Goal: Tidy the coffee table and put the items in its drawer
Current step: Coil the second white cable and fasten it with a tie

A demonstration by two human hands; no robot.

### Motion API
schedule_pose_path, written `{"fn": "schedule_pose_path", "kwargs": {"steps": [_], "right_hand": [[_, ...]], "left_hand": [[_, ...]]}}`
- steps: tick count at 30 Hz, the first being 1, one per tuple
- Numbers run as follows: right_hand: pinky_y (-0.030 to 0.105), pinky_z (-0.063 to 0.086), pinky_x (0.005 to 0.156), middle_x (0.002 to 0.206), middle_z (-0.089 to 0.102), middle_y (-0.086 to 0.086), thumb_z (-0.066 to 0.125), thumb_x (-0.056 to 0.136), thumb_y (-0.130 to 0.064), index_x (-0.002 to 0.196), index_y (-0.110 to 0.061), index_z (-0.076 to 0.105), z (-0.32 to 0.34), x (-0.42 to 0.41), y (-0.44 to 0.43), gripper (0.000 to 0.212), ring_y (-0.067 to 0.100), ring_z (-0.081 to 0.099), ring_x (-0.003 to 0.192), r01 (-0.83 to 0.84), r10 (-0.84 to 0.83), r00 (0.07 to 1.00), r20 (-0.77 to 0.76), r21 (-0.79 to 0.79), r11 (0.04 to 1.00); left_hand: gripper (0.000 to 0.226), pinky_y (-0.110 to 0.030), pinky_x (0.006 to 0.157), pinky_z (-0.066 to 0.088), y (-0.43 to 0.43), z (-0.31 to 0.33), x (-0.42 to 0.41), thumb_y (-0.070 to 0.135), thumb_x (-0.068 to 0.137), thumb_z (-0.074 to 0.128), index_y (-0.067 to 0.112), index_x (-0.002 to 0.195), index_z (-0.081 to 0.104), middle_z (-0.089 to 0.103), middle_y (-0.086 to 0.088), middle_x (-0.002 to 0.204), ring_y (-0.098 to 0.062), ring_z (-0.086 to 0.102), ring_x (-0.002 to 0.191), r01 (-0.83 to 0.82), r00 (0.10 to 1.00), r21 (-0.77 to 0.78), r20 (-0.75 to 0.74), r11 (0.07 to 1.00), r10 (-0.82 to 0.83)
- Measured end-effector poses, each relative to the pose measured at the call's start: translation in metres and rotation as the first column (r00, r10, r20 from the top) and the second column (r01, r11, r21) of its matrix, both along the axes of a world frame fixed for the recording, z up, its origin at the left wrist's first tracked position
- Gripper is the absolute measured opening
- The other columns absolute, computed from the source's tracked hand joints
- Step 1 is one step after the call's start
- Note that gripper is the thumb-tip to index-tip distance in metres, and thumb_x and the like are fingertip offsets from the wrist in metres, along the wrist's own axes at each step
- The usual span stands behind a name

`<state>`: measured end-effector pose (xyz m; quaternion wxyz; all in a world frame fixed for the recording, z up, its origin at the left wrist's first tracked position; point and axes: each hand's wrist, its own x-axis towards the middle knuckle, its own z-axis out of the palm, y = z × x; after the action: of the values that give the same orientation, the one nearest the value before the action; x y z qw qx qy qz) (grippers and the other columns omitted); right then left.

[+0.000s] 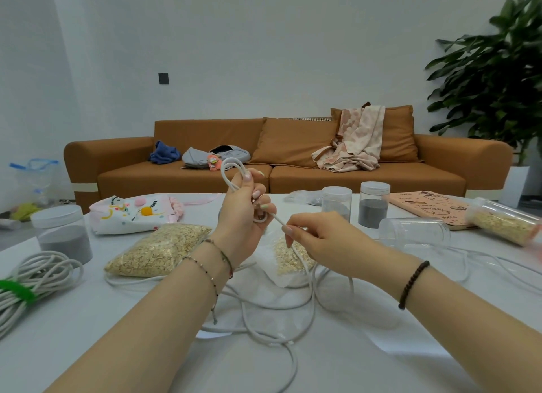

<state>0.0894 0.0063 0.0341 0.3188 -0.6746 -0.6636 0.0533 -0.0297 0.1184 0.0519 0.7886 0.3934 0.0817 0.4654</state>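
Observation:
A long white cable lies in loose loops across the white coffee table. My left hand is raised above the table and grips a folded loop of this cable, which sticks up past my fingers. My right hand pinches the same cable just to the right of the left hand, and the strand runs taut between them. Under my hands lie a bag of oats and a second oat bag on white paper.
A coiled cable with a green tie lies at the left edge. Jars of grey sand, an empty jar lying down, an oat jar, a fabric pouch and a pink board stand on the table. An orange sofa is behind.

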Motion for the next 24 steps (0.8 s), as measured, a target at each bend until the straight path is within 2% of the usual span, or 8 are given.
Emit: {"fn": "schedule_pose_path", "kwargs": {"steps": [4, 7, 10, 12, 15, 19, 22, 24], "right_hand": [[0.039, 0.052, 0.061, 0.062, 0.062, -0.003, 0.047, 0.101, -0.048, 0.096, -0.027, 0.066, 0.001, -0.003, -0.001, 0.029, 0.009, 0.052, 0.051, 0.031, -0.029, 0.999, -0.030, 0.057, 0.998], [0.032, 0.053, 0.069, 0.081, 0.066, -0.003, 0.049, 0.098, -0.050, 0.112, -0.028, 0.063, 0.007, -0.001, -0.002, 0.029, 0.010, 0.061, 0.068, 0.085, -0.046, 0.987, -0.153, 0.256, 0.963], [0.019, 0.048, 0.070, 0.088, 0.066, -0.013, 0.051, 0.096, -0.048, 0.106, -0.029, 0.066, 0.017, 0.002, -0.002, 0.026, 0.002, 0.060, 0.077, 0.130, 0.026, 0.928, -0.372, 0.390, 0.912], [0.015, 0.046, 0.071, 0.088, 0.068, -0.011, 0.049, 0.092, -0.054, 0.105, -0.025, 0.069, 0.023, 0.002, -0.003, 0.037, -0.003, 0.060, 0.077, 0.114, 0.083, 0.862, -0.500, 0.351, 0.929], [0.019, 0.052, 0.071, 0.099, 0.074, 0.004, 0.052, 0.085, -0.059, 0.107, -0.018, 0.073, 0.029, 0.000, -0.005, 0.051, 0.006, 0.066, 0.083, 0.065, 0.104, 0.808, -0.580, 0.262, 0.963], [0.014, 0.048, 0.055, 0.093, 0.077, 0.006, 0.065, 0.091, -0.041, 0.102, -0.012, 0.074, 0.028, -0.005, -0.007, 0.033, 0.006, 0.068, 0.076, 0.055, 0.083, 0.785, -0.615, 0.202, 0.978], [0.016, 0.039, 0.044, 0.092, 0.077, 0.006, 0.062, 0.097, -0.022, 0.102, -0.016, 0.073, 0.024, -0.002, -0.006, 0.013, 0.004, 0.063, 0.064, 0.071, 0.052, 0.770, -0.636, 0.167, 0.983], [0.018, 0.039, 0.045, 0.093, 0.077, 0.006, 0.059, 0.097, -0.010, 0.105, -0.016, 0.071, 0.024, -0.001, -0.006, 0.016, 0.007, 0.064, 0.064, 0.065, 0.054, 0.758, -0.650, 0.157, 0.986]], "left_hand": [[0.027, -0.016, 0.040, 0.023, 0.002, -0.001, -0.001, 0.028, 0.108, 0.038, 0.016, 0.090, 0.054, 0.033, 0.005, 0.056, -0.006, 0.023, 0.045, 0.011, 0.998, 0.034, -0.068, 0.999, -0.009], [0.027, -0.015, 0.039, 0.021, -0.002, -0.001, -0.001, 0.025, 0.108, 0.038, 0.016, 0.087, 0.053, 0.031, 0.007, 0.055, -0.004, 0.022, 0.043, 0.161, 0.973, 0.118, -0.186, 0.980, -0.137], [0.024, -0.012, 0.037, 0.020, -0.011, -0.003, -0.001, 0.024, 0.106, 0.038, 0.018, 0.086, 0.051, 0.028, 0.008, 0.055, -0.002, 0.022, 0.043, 0.403, 0.879, 0.141, -0.336, 0.904, -0.339], [0.022, -0.011, 0.038, 0.019, -0.017, -0.006, -0.001, 0.026, 0.106, 0.039, 0.019, 0.088, 0.049, 0.026, 0.009, 0.056, -0.002, 0.021, 0.044, 0.537, 0.785, 0.148, -0.449, 0.831, -0.427], [0.022, -0.012, 0.039, 0.017, -0.022, -0.009, 0.000, 0.029, 0.105, 0.041, 0.019, 0.086, 0.048, 0.024, 0.009, 0.057, -0.003, 0.019, 0.045, 0.627, 0.683, 0.152, -0.579, 0.764, -0.445], [0.030, -0.014, 0.042, 0.013, -0.029, -0.013, 0.004, 0.023, 0.105, 0.042, 0.021, 0.076, 0.048, 0.022, 0.006, 0.060, -0.004, 0.017, 0.047, 0.636, 0.638, 0.186, -0.672, 0.749, -0.374], [0.030, -0.016, 0.044, 0.011, -0.036, -0.016, 0.007, 0.016, 0.105, 0.040, 0.019, 0.076, 0.050, 0.022, 0.005, 0.061, -0.006, 0.016, 0.048, 0.613, 0.629, 0.210, -0.713, 0.762, -0.310], [0.025, -0.017, 0.045, 0.011, -0.039, -0.015, 0.008, 0.018, 0.103, 0.042, 0.017, 0.079, 0.049, 0.022, 0.005, 0.060, -0.007, 0.014, 0.050, 0.586, 0.639, 0.215, -0.716, 0.781, -0.282]]}}
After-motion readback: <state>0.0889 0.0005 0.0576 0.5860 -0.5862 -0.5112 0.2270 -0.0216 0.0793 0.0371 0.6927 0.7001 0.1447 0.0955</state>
